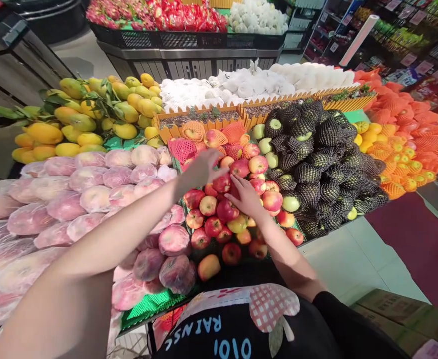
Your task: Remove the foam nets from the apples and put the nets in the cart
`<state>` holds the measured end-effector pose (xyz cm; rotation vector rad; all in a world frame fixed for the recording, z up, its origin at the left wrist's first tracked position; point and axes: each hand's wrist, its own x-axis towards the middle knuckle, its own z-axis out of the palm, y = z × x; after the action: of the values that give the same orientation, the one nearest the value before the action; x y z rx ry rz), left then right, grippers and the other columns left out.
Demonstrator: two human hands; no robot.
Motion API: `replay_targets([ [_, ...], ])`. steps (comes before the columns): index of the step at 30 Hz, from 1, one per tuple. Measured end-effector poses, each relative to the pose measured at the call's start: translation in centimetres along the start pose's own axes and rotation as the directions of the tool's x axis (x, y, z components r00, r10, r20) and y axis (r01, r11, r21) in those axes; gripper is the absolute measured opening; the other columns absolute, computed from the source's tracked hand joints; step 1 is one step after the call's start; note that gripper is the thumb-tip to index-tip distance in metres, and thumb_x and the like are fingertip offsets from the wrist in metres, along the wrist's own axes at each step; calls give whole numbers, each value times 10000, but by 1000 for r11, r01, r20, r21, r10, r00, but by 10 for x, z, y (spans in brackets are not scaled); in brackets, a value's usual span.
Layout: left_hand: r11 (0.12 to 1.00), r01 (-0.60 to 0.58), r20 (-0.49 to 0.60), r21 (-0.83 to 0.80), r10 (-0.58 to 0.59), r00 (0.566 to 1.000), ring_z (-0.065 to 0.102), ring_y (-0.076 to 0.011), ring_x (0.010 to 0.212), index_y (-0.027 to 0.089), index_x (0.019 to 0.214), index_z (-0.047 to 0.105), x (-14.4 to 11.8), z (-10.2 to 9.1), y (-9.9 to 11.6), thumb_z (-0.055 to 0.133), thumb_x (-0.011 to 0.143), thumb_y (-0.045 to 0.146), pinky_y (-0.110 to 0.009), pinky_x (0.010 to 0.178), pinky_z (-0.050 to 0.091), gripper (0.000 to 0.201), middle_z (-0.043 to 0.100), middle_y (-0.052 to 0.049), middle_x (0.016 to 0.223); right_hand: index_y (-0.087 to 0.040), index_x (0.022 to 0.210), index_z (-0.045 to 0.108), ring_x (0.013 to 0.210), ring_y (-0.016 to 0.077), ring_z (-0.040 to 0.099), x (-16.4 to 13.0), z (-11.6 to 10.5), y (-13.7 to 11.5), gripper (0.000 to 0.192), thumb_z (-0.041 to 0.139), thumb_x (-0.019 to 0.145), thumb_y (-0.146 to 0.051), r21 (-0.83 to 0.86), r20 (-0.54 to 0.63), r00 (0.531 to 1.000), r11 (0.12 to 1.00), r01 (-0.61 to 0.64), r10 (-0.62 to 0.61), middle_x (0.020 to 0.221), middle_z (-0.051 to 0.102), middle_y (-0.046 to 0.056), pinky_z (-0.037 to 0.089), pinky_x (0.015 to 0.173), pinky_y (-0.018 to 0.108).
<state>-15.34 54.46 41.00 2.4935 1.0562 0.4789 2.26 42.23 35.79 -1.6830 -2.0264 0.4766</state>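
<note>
Together, two bare hands are over the pile of apples (213, 227) in the middle of the fruit stand. The left hand (204, 167) is a bit blurry, with its thumb and fingers spread wide. The right hand (248, 199) has its fingers by a red apple (222, 183) near the top of the pile; you cannot tell if it grips any apple. Behind them, a wooden planter (172, 131) has dirt and little green plants in it. Farther back, a big black bin (144, 39) holds pink spiky fruit (119, 15), shiny red packs (189, 17) and white wrapped fruit (258, 17).
</note>
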Motion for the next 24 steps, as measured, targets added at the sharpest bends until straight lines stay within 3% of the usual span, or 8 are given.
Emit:
replay_targets([
  [3, 988, -117, 250, 101, 88, 964, 458, -372, 1322, 170, 1264, 596, -52, 31, 37, 582, 828, 583, -513, 1110, 374, 601, 555, -169, 1369, -155, 1501, 366, 1423, 293, 400, -37, -12, 14, 657, 545, 933, -432, 45, -4, 1000, 999, 3, -2, 1535, 446, 168, 343, 1178, 487],
  [6, 952, -119, 323, 282, 22, 946, 305, -430, 1419, 155, 1406, 479, -90, 58, 60, 701, 762, 480, -543, 1112, 352, 755, 428, -205, 1498, -181, 1510, 351, 1433, 288, 393, -78, -18, 29, 656, 553, 932, -414, 58, 5, 1000, 998, 26, -26, 1530, 458, 154, 352, 1180, 490],
  [10, 920, -86, 303, 383, -37, 952, 539, -349, 1153, 161, 1473, 363, -108, 73, 81, 611, 831, 357, -445, 915, 480, 716, 483, -198, 1413, -208, 1500, 366, 1450, 295, 371, -124, -12, 43, 609, 522, 945, -406, 53, -59, 998, 998, -23, 26, 1558, 423, 148, 361, 1170, 530],
  [13, 875, -45, 275, 482, -102, 956, 580, -359, 1022, 141, 1390, 452, -111, 72, 100, 601, 830, 364, -420, 765, 491, 621, 550, -221, 1278, -211, 1469, 416, 1456, 293, 354, -148, 1, 46, 556, 500, 951, -393, 17, -144, 985, 995, -95, 97, 1574, 393, 142, 345, 1179, 534],
  [17, 846, 133, 228, 517, -286, 931, 635, -349, 884, 92, 1208, 561, -123, 70, 125, 589, 830, 518, -392, 665, 491, 570, 605, -225, 1062, -197, 1453, 436, 1467, 319, 316, -171, 19, 50, 582, 520, 931, -440, 9, -241, 951, 980, -199, 195, 1577, 370, 160, 317, 1183, 569],
  [21, 859, 270, 261, 435, -407, 875, 675, -331, 814, 130, 1159, 586, -154, 87, 138, 594, 795, 597, -374, 585, 503, 592, 625, -199, 1041, -206, 1491, 367, 1479, 346, 287, -188, 31, 52, 679, 543, 908, -505, 29, -174, 951, 967, -253, 254, 1589, 342, 174, 317, 1168, 609],
  [24, 877, 318, 224, 360, -412, 883, 690, -312, 846, 195, 1236, 555, -178, 109, 137, 580, 810, 560, -362, 567, 525, 561, 608, -176, 1154, -205, 1523, 291, 1505, 350, 231, -198, 35, 49, 713, 542, 915, -481, 9, -115, 970, 977, -214, 214, 1609, 292, 190, 310, 1166, 622],
])
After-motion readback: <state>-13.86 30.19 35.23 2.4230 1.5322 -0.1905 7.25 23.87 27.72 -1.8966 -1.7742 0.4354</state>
